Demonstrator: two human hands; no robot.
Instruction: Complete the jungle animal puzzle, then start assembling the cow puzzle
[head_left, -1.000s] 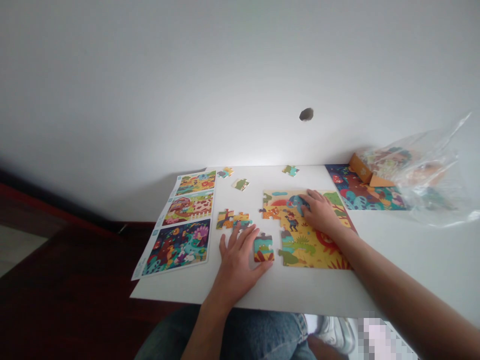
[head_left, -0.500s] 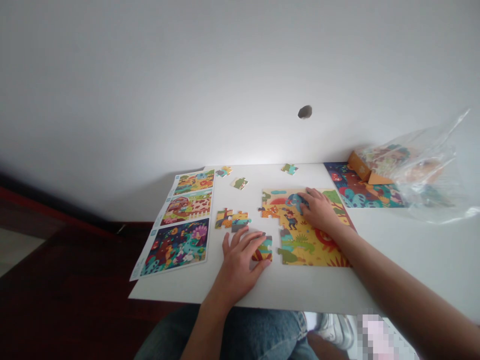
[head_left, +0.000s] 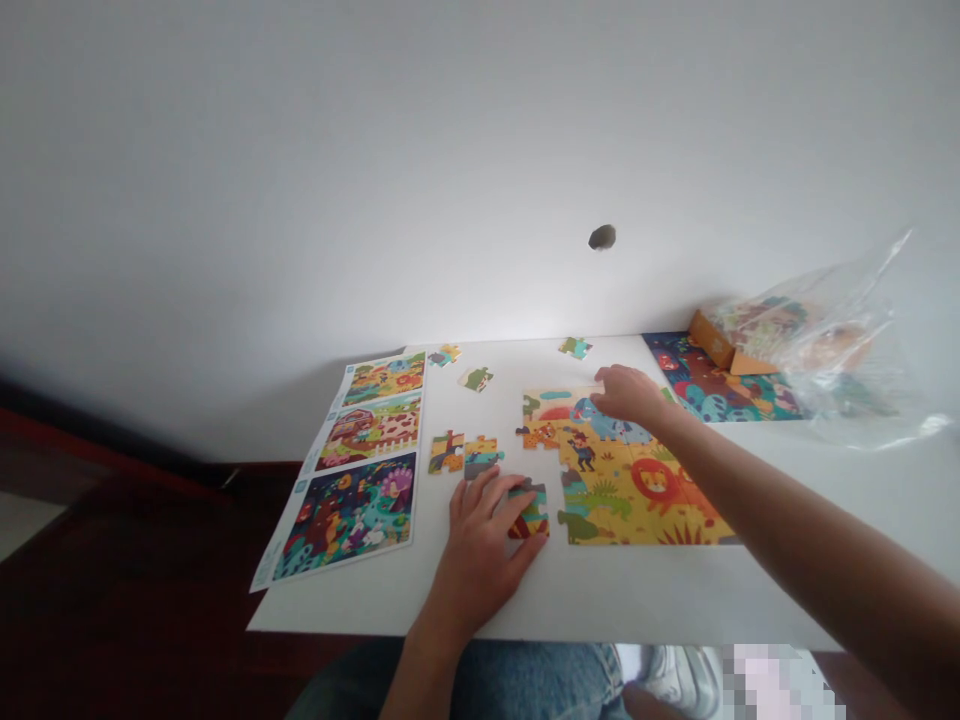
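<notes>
A partly joined animal puzzle (head_left: 615,480) lies on the white table, showing a lion, elephants and a crocodile. Over its top edge is my right hand (head_left: 626,392), fingers curled together; whether anything is between them is hidden. My left hand (head_left: 487,535) rests left of the puzzle with its fingers apart, touching a loose piece (head_left: 534,510). Just beyond that hand lie a piece with a tree (head_left: 447,452) and a grey-blue piece (head_left: 481,455). Farther back are a green piece (head_left: 477,378), a yellow and blue piece (head_left: 445,355) and another green piece (head_left: 576,347).
A sheet with three pictures (head_left: 360,505) lies at the table's left. At the back right, an orange box (head_left: 712,340) in a clear plastic bag (head_left: 847,350) sits on a dark printed picture (head_left: 694,385). A white wall (head_left: 480,200) stands behind the table.
My right hand has lifted off the elephant area and moved toward the puzzle's top edge, uncovering the elephants and lion. My left hand stays by the same piece. The view has shifted slightly.
</notes>
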